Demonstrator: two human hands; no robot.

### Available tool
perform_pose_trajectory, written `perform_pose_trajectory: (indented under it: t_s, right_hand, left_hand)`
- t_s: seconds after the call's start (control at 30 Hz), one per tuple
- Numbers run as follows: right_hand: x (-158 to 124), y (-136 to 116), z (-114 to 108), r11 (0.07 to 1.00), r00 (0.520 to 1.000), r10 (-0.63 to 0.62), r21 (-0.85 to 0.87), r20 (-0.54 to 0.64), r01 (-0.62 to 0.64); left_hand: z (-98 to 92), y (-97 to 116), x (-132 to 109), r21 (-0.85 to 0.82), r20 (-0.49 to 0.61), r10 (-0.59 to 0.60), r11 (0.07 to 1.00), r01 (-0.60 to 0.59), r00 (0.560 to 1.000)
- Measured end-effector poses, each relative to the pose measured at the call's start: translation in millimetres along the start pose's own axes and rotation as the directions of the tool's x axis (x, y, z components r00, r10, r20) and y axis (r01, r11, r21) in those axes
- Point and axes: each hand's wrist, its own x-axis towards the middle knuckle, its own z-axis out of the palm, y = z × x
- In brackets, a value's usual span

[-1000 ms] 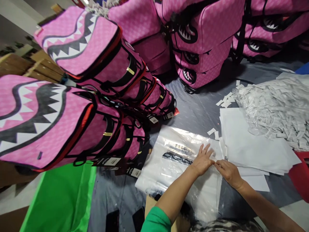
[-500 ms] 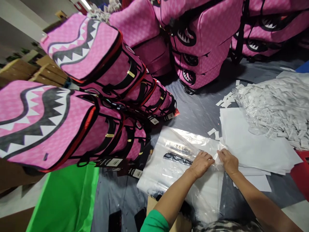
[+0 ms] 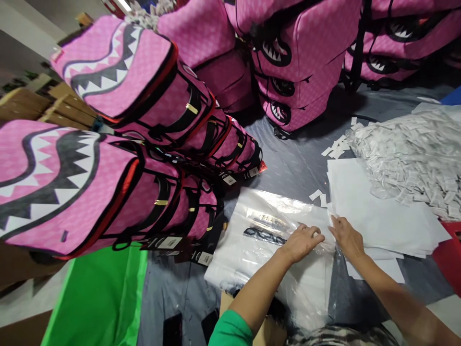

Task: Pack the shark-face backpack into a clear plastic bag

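Note:
A transparent plastic bag lies flat on a dark grey sheet, with a white folded item bearing black print inside it. My left hand sits on the bag's right part, fingers curled into the plastic. My right hand is at the bag's right edge, beside a stack of white paper sheets, and its fingertips grip the plastic. A fold of plastic runs between my hands. My left forearm comes from a green sleeve.
Stacks of pink backpacks with shark-mouth prints and hang tags rise along the left and far side. A heap of small white labels lies at right, with a red object below it. A green sheet lies at lower left.
My right hand has moved right and away from my left, and its fingers have gone from lying flat to gripping the bag's edge. My left hand's fingers have curled in.

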Motion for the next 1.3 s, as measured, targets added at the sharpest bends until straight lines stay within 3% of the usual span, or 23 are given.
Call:
perform_pose_trajectory:
  t_s: [0.13, 0.27, 0.4, 0.53, 0.63, 0.8, 0.9, 1.0, 1.13, 1.3]
  right_hand:
    - [4, -1, 22, 0.999, 0.999, -0.044, -0.030, 0.026, 0.045]
    - [5, -7, 12, 0.995, 0.995, -0.100, -0.011, -0.025, 0.100]
    - [1, -21, -13, 0.985, 0.982, -0.166, 0.042, -0.088, 0.170]
    - [-9, -37, -33, 0.962, 0.967, -0.232, 0.126, -0.101, 0.244]
    - [-12, -33, -37, 0.952, 0.971, -0.224, 0.192, -0.087, 0.237]
    - [2, -5, -11, 0.992, 0.999, 0.022, 0.122, -0.040, -0.017]
    - [9, 2, 13, 0.998, 0.999, 0.034, 0.058, 0.003, -0.034]
    - [9, 0, 23, 0.998, 1.000, 0.002, 0.055, 0.003, -0.002]
    - [1, -10, 10, 0.992, 0.997, -0.059, 0.106, -0.058, 0.065]
    - [-12, -22, -21, 0.957, 0.979, -0.188, 0.212, -0.074, 0.200]
  left_hand:
    - [0.6, 4, -1, -0.167, -0.022, -0.123, 0.979, 0.117, 0.992]
    - [2.6, 2, 4, -0.262, 0.012, -0.176, 0.950, 0.173, 0.984]
    - [7.0, 0, 15, -0.130, -0.078, -0.110, 0.986, 0.099, 0.991]
    - [11.6, -1, 22, -0.038, -0.025, -0.089, 0.995, 0.088, 0.996]
    - [12.4, -2, 17, 0.042, -0.006, -0.026, 0.999, 0.027, 1.000]
    - [10.6, -3, 4, 0.084, -0.019, 0.037, 0.996, -0.035, 0.999]
    - [10.0, -2, 1, 0.045, -0.037, 0.047, 0.998, -0.045, 0.998]
    - [11.4, -1, 1, -0.066, -0.092, -0.048, 0.997, 0.042, 0.995]
    - [13.2, -2, 5, -0.163, -0.125, -0.167, 0.976, 0.146, 0.978]
    - [11.1, -4, 10, -0.004, -0.171, -0.050, 0.999, 0.050, 0.984]
